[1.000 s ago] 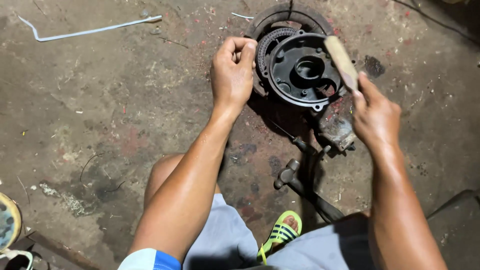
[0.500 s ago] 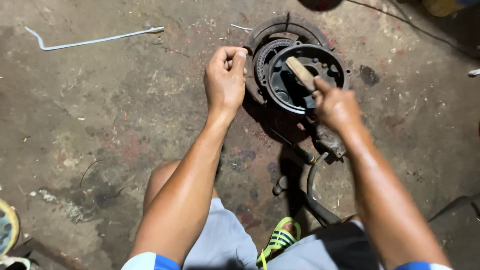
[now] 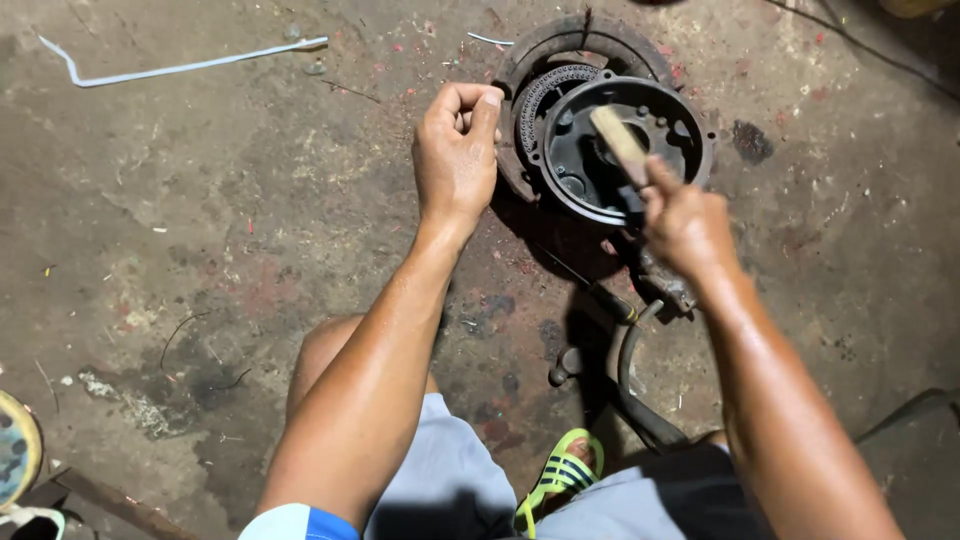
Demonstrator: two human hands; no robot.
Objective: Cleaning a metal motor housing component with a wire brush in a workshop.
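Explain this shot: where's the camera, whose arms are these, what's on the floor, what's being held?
One view only, from a camera worn on a person's head, looking down at their own bare arms and knees. They sit low over a stained concrete floor. The left hand is curled beside a round black metal housing, which rests on a rusty toothed ring. The right hand grips a tool by its pale wooden handle, held over the housing. A bent white metal rod lies farther away, a dark hose nearer, by a green sandal.
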